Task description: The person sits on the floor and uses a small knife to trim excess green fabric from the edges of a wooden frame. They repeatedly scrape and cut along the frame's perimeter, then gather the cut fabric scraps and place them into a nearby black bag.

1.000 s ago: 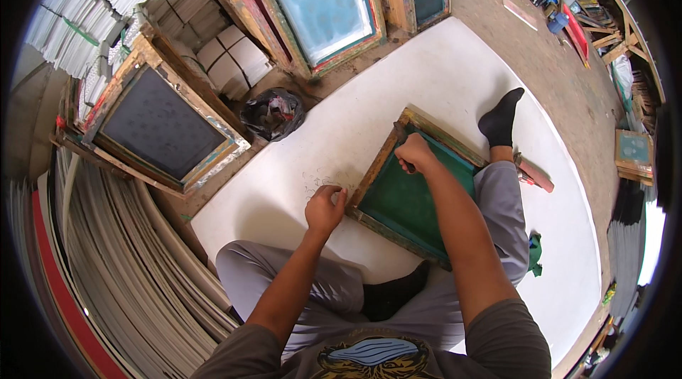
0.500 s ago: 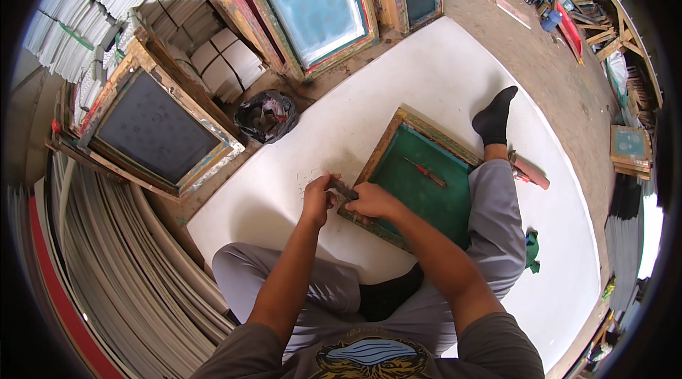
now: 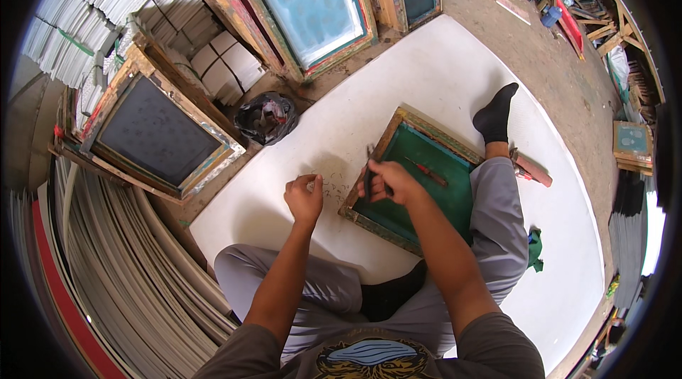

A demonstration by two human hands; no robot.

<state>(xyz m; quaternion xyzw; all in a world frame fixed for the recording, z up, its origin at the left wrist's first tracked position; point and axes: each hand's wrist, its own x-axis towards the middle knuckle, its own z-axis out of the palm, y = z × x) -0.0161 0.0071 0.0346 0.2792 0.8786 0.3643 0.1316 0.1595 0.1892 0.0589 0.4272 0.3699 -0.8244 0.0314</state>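
My right hand point(image 3: 394, 181) is closed around dark-handled pliers point(image 3: 369, 169), held over the left edge of a wooden screen frame point(image 3: 389, 136) with green mesh point(image 3: 419, 205). The jaws point away from me. On that mesh lies a red-handled screwdriver point(image 3: 428, 174). Apart from the frame, to its left, my left hand point(image 3: 304, 200) hovers with its fingers curled together; whatever they may pinch is too small to make out. Beside those fingers, small bent staple-like bits point(image 3: 335, 187) are scattered over the white board point(image 3: 355, 105) beneath.
A black plastic bag point(image 3: 267, 117) stands at the board's far left edge. More screen frames lean behind it, one with dark mesh point(image 3: 160, 130), another with pale blue mesh point(image 3: 309, 9). A reddish block point(image 3: 531, 168) and green cloth point(image 3: 535, 250) lie right of my leg.
My hands have drawn apart. The right one has lifted the pliers rightward over the frame, their jaws now pointing away; the left has shifted slightly left, uncovering the small bits.
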